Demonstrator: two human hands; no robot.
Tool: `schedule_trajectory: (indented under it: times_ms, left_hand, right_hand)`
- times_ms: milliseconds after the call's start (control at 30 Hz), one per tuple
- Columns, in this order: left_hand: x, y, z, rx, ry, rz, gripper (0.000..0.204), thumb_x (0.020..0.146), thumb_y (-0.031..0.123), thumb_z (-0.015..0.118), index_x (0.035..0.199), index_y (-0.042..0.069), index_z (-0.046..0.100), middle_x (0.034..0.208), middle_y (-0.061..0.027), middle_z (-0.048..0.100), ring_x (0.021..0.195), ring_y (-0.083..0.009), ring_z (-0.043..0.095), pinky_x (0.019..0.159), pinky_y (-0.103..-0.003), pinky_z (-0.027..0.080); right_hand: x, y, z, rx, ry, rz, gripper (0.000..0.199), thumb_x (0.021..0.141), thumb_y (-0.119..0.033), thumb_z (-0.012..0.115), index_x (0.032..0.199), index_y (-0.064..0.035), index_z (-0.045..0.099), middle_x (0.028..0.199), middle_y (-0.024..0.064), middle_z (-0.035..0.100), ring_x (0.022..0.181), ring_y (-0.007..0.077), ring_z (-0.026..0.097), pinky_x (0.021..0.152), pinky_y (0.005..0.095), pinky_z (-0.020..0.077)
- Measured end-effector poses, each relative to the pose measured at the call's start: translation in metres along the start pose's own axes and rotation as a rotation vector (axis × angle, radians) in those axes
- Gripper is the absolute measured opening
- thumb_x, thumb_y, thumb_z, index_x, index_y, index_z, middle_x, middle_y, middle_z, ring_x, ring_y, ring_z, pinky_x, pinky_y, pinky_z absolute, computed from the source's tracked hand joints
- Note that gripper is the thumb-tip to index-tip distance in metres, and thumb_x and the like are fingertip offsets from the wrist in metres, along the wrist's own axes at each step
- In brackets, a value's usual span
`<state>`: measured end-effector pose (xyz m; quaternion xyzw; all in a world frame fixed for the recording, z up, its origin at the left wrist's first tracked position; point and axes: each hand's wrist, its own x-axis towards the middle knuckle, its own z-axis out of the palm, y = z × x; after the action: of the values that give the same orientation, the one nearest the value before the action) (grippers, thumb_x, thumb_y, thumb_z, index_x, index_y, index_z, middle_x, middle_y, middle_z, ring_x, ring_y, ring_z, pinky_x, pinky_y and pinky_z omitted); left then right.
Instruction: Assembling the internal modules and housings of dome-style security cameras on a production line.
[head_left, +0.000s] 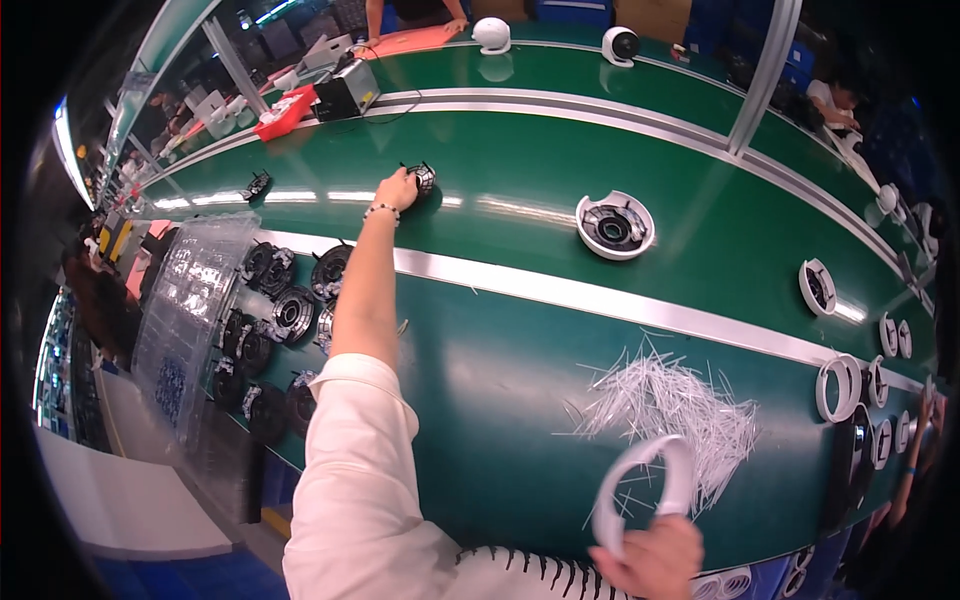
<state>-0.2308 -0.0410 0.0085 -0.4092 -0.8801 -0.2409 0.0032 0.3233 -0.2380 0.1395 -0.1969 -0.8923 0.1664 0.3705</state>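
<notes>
My left arm stretches out over the green conveyor belt. There my left hand [397,188] has its fingers closed on a small round black-and-silver part [425,179] with thin prongs on top. Down by my body, my right hand [655,558] grips a white plastic ring [610,490] by its lower side, tilted and slightly blurred. Just beyond that ring lies a loose heap of thin white strips [670,410] on the green worktable [480,400]. Several round black parts [292,312] are gathered left of my forearm, some partly hidden by it.
On the belt stand a white housing with a black core [614,228], a similar one [818,287] and a black part [258,185]. White rings [838,388] line the right side. Clear plastic trays [195,310] lie at left. A metal post [765,80] rises beyond. Other people work across the line.
</notes>
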Motion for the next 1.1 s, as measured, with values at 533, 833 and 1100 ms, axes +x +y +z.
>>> schedule_trajectory:
  times_ms: [533, 833, 1100]
  left_hand:
    - [-0.043, 0.025, -0.020, -0.127, 0.061, -0.056, 0.031, 0.063, 0.012, 0.055, 0.093, 0.007, 0.061, 0.098, -0.0160, 0.058, 0.095, -0.0289, 0.054, 0.085, -0.034, 0.042]
    - [-0.127, 0.083, -0.040, -0.846, 0.071, 0.007, 0.017, 0.071, 0.004, 0.057, 0.088, 0.001, 0.059, 0.079, -0.0068, 0.061, 0.073, -0.0145, 0.057, 0.064, -0.028, 0.045]
    - [-0.277, 0.150, -0.052, -1.517, -0.465, 0.061, 0.034, 0.079, 0.002, 0.053, 0.108, 0.000, 0.035, 0.101, -0.0084, 0.049, 0.088, -0.0133, 0.052, 0.071, -0.024, 0.048]
  right_hand:
    - [0.017, -0.005, 0.077, -0.069, -0.696, 0.138, 0.088, 0.049, -0.050, 0.072, 0.117, -0.0023, 0.042, 0.128, 0.0239, 0.022, 0.117, 0.0440, 0.021, 0.090, 0.0620, 0.0148]
    - [0.009, 0.000, 0.083, -0.005, -0.821, 0.150, 0.108, 0.043, -0.043, 0.077, 0.127, -0.0011, 0.024, 0.130, 0.0259, 0.015, 0.120, 0.0434, 0.016, 0.091, 0.0612, 0.0176]
    - [0.001, 0.040, 0.056, 0.467, 0.151, 0.478, 0.105, 0.047, -0.027, 0.080, 0.127, 0.0026, 0.019, 0.123, 0.0192, 0.031, 0.116, 0.0299, 0.032, 0.094, 0.0412, 0.0303]
